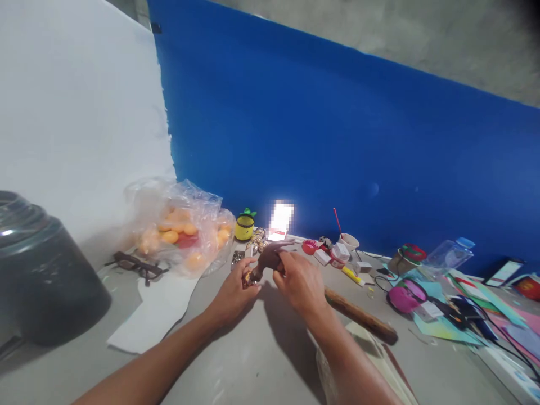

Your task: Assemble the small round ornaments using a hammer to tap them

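My right hand [301, 281] is closed round a claw hammer [269, 257], close to its dark, rusty-looking head. The wooden handle [363, 316] sticks out past my wrist to the right. My left hand [236, 289] pinches a small shiny gold-brown object [248, 277] between thumb and fingers; its kind is unclear. The hammer's striking end meets or almost meets that object, and my fingers hide part of both. Both hands are above the grey table [236, 365].
To the left are a large dark jar [50, 275], eyeglasses [139, 265], white paper [156, 309] and a plastic bag [185, 225] with orange items. A lit phone screen [282, 219] stands behind. Rightward are a paper cup [349, 243], a pink pouch [405, 295], a plastic bottle [449, 253] and a power strip [508, 371].
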Action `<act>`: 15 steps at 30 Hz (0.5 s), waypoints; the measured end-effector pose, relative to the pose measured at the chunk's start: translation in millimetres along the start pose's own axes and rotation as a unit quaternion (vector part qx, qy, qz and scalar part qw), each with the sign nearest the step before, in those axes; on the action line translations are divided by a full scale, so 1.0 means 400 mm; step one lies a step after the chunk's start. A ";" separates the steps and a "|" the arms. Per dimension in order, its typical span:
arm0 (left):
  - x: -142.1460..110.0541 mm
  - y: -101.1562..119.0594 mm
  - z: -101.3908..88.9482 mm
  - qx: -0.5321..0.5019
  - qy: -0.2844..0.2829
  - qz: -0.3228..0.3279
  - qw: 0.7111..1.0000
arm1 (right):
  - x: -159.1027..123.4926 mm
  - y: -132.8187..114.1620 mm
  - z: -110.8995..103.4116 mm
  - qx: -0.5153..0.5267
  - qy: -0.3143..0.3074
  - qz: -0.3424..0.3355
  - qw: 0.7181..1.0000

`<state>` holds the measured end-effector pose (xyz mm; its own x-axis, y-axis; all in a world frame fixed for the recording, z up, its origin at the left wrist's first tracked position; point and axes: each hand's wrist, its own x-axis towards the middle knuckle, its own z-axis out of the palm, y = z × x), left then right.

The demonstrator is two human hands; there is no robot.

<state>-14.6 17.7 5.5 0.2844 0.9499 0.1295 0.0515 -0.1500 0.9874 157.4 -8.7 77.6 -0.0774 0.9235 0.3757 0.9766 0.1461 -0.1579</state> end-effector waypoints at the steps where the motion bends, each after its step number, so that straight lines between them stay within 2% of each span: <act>1: -0.002 0.001 0.000 0.009 0.008 -0.008 1.000 | 0.005 0.010 0.002 0.005 0.009 0.018 1.000; 5: -0.004 0.009 -0.006 0.087 0.014 -0.017 0.996 | 0.028 0.067 0.033 0.030 0.006 0.075 0.997; 8: -0.003 0.017 -0.010 0.132 0.009 -0.003 0.991 | 0.036 0.106 0.074 0.014 -0.032 0.111 0.993; 12: 0.000 0.021 -0.010 0.147 0.019 0.010 0.989 | 0.032 0.135 0.117 -0.038 -0.058 0.143 0.987; 15: 0.003 0.016 -0.007 0.126 0.019 0.005 0.992 | 0.027 0.147 0.132 -0.074 -0.061 0.135 0.986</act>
<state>-16.8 18.6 12.1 0.2493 0.9570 0.1483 0.2871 -0.2193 0.9325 203.3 28.7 24.2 0.1745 0.9587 0.2248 0.9828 -0.1555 -0.0994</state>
